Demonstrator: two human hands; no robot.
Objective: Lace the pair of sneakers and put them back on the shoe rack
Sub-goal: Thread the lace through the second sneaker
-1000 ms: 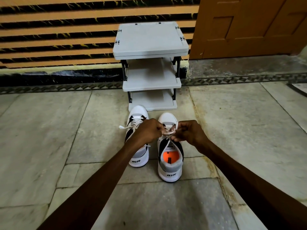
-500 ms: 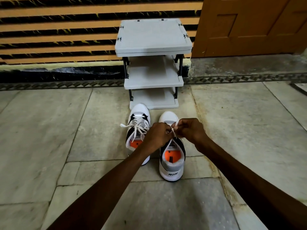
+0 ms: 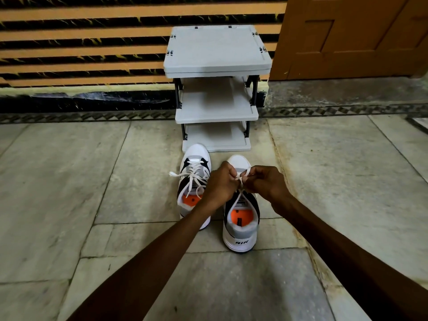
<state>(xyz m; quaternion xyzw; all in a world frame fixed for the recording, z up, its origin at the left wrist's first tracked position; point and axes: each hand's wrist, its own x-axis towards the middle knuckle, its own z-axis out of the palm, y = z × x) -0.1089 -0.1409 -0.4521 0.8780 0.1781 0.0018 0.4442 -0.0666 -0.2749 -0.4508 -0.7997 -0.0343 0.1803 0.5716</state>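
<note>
Two white, grey and black sneakers with orange insoles stand side by side on the floor, toes toward the rack. The left sneaker [image 3: 193, 174] is laced, with loose lace ends trailing left. Over the right sneaker [image 3: 240, 224] my left hand [image 3: 220, 184] and my right hand [image 3: 266, 184] meet, each pinching the white lace [image 3: 240, 181] pulled up above the tongue. The hands hide the right shoe's middle. The grey three-tier shoe rack [image 3: 217, 68] stands just beyond the toes against the wall; its shelves hold nothing.
Stone floor slabs [image 3: 92, 181] spread out left and right of the shoes. Behind the rack is an orange-and-black striped wall [image 3: 81, 49]. A brown wooden door [image 3: 352, 35] and a raised grey threshold [image 3: 347, 91] lie at the back right.
My hands have stayed on the right sneaker's lace and drawn it up a little. The view has shifted, so more of the left sneaker with its orange insole shows.
</note>
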